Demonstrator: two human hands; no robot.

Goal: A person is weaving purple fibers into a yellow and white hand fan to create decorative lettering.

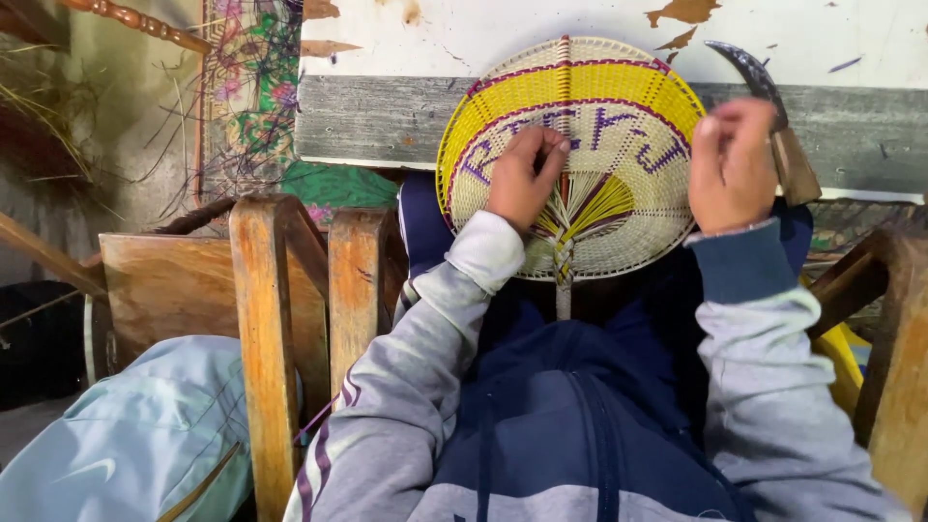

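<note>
Soft, even light is falling from above and ahead, brightening the peeling white-painted board (541,34) at the top until it is nearing overexposure. The round woven fan of yellow, cream and purple strands (619,126) is showing crisp, saturated colour, its weave staying sharp. The left hand (522,174) and right hand (732,164) are casting only faint shadows on it. The left edge is sinking into murky dimness (detail there is dissolving into noise), and the dark navy lap below is losing texture. The pale blue fabric bundle (135,435) at lower left is looking slightly soft. Straight lines are bowing mildly toward the corners.
</note>
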